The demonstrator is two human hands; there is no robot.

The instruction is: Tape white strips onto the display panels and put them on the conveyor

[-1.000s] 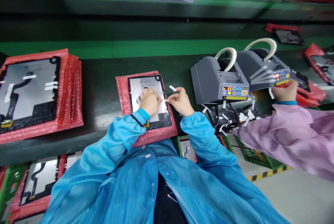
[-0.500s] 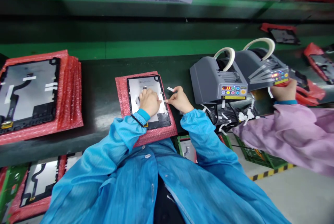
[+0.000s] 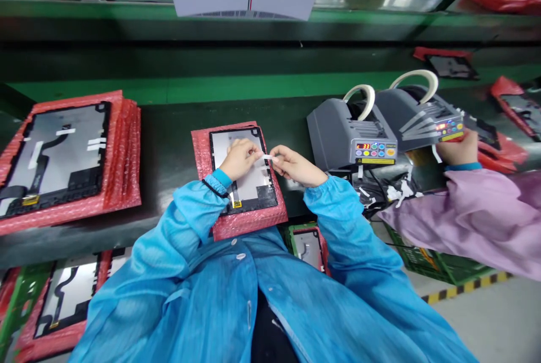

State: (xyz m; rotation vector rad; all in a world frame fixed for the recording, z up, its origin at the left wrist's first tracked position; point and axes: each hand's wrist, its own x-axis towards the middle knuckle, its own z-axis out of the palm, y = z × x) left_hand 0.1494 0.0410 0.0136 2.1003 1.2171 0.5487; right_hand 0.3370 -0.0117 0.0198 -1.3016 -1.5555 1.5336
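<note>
A tablet back panel (image 3: 249, 182) lies on a red bubble-wrap sheet (image 3: 245, 222) on the dark bench in front of me. My left hand (image 3: 239, 158) rests on the panel with fingers curled, pinching one end of a short white tape strip (image 3: 267, 157). My right hand (image 3: 296, 164) pinches the strip's other end just over the panel's right edge. Both sleeves are blue.
A stack of panels on red bubble wrap (image 3: 63, 160) sits at the left. Two grey tape dispensers (image 3: 353, 134) (image 3: 418, 115) stand at the right, where a co-worker's hand (image 3: 459, 149) in a pink sleeve touches the far one. Green crates (image 3: 306, 242) with panels sit below the bench.
My hands have moved together over the panel's upper right part. The loose tape strip seen above my right hand earlier is now between both hands. The camera tilted slightly down.
</note>
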